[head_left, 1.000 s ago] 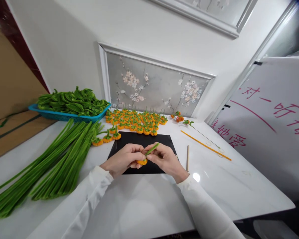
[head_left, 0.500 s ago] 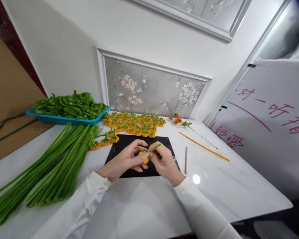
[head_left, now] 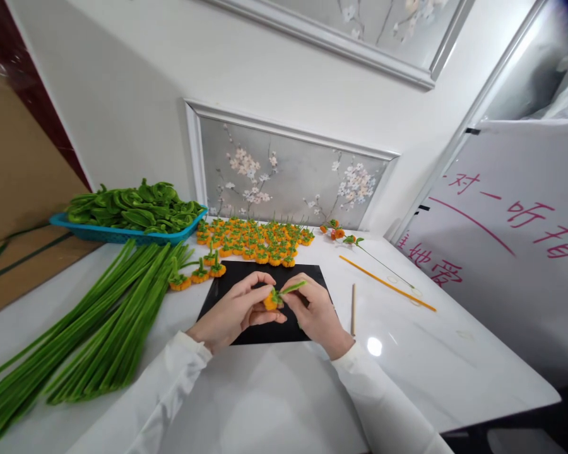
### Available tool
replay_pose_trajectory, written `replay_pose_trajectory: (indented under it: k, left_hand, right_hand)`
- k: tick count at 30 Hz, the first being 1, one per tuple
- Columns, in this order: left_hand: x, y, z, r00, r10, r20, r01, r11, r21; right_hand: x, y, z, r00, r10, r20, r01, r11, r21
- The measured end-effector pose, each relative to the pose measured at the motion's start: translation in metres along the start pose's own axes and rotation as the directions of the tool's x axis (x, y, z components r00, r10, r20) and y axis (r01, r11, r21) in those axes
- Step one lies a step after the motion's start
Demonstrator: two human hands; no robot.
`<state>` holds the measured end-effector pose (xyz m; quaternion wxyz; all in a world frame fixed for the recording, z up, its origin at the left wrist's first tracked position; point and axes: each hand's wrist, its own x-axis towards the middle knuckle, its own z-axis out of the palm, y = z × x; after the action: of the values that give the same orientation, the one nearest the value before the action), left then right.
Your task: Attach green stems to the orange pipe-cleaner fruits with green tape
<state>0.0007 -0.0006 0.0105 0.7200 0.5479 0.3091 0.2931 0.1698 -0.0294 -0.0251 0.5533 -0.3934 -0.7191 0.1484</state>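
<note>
Over a black mat (head_left: pixel 227 287), my left hand (head_left: pixel 234 312) pinches a small orange pipe-cleaner pumpkin (head_left: pixel 270 301). My right hand (head_left: pixel 315 312) is closed on the green pipe-cleaner stem (head_left: pixel 292 288) that sticks out of the pumpkin's top toward the right. Both hands meet at the pumpkin, a little above the mat. White sleeves cover both forearms.
Several finished orange pumpkins (head_left: pixel 253 239) lie behind the mat. A bundle of long green pipe cleaners (head_left: pixel 89 321) lies at the left, behind it a blue tray (head_left: pixel 118 234) of green leaf shapes. A wooden stick (head_left: pixel 353 300), an orange pipe cleaner (head_left: pixel 388 284) and a flower sprig (head_left: pixel 348 239) lie at the right.
The pumpkin has been turned in my left fingers and now shows its green centre. My right fingers have shifted along the green stem. Both hands stay over the mat.
</note>
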Motion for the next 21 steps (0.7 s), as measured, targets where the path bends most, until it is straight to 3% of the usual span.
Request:
replay_pose_trajectory:
  k: [3, 5, 8, 13, 16, 21]
  left_hand:
    - [0.000, -0.001, 0.000, 1.000, -0.027, -0.006, 0.027, 0.997, 0.069]
    - [0.001, -0.003, 0.001, 0.996, 0.089, -0.016, -0.085, 0.981, 0.173]
    - [0.002, -0.007, 0.001, 0.948, 0.318, 0.020, -0.303, 0.882, 0.362]
    - [0.006, -0.013, 0.000, 0.897, 0.440, 0.022, -0.391, 0.772, 0.501]
    - [0.006, -0.011, 0.001, 0.931, 0.364, 0.024, -0.341, 0.845, 0.412]
    - [0.002, -0.004, 0.001, 0.994, 0.107, -0.018, -0.100, 0.971, 0.218]
  right_hand:
    - [-0.001, -0.001, 0.001, 1.000, 0.017, 0.001, -0.017, 1.000, 0.021]
    - [-0.001, -0.001, 0.002, 0.999, 0.046, -0.007, -0.046, 0.999, 0.019]
    - [-0.003, 0.001, 0.004, 0.995, 0.096, -0.024, -0.096, 0.995, 0.014]
    - [-0.003, 0.006, 0.004, 0.990, 0.140, 0.003, -0.140, 0.990, 0.030]
    - [-0.002, 0.007, 0.003, 0.996, 0.088, 0.000, -0.088, 0.995, 0.036]
    - [0.000, 0.005, 0.001, 1.000, 0.001, 0.015, -0.001, 0.999, 0.040]
